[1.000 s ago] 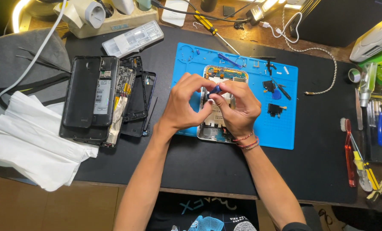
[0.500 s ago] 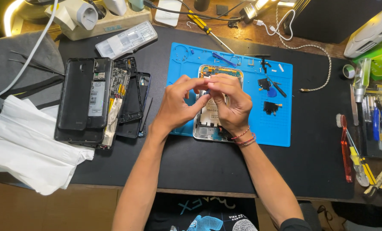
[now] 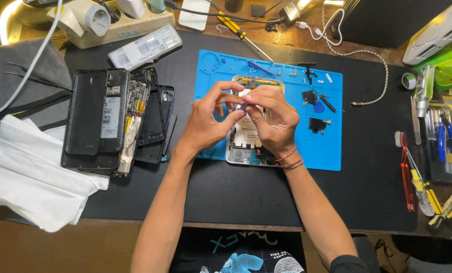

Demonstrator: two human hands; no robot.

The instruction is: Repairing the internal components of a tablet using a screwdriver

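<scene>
Both hands meet over the opened phone [image 3: 246, 146], which lies on the blue mat [image 3: 332, 151] mid counter. Left hand [image 3: 208, 124] and right hand [image 3: 271, 121] pinch a small dark part [image 3: 242, 106] between fingertips, just above the phone's upper half. Both hands closed on the part; part too small to ID, maybe a clip or flex piece. Right wrist has red thread bands.

Doing this step well (my read): keep the part low over the phone so a slip lands on the mat, not the counter. Light pinch, no twisting; it looks thin. Wrists could rest on the mat edge for steadier tips. Watch loose screws [image 3: 221, 60] near the mat's top edge, easy to sweep off w/ a forearm.

Surface: black pad [image 3: 226, 197] covers most of the counter. Left of the mat: stack of stripped phone bodies [image 3: 109, 119], back cover, frames, board exposed. Further left: white cloth [image 3: 29, 177], tweezers [image 3: 34, 76] on a grey pad. Top: power strip [image 3: 109, 23], clear parts box [image 3: 145, 46], yellow-black screwdriver [image 3: 241, 33], braided cable [image 3: 372, 71]. On the mat right of the hands: small black parts [image 3: 317, 124], blue pick [image 3: 318, 107]. Far right: tool tray [image 3: 446, 136] w/ blue-handled tools, red brush [image 3: 405, 172], tape roll [image 3: 409, 80], green box [image 3: 448, 65].

Room: warm lamp glow top left, wood counter edge visible, rest dim.
</scene>
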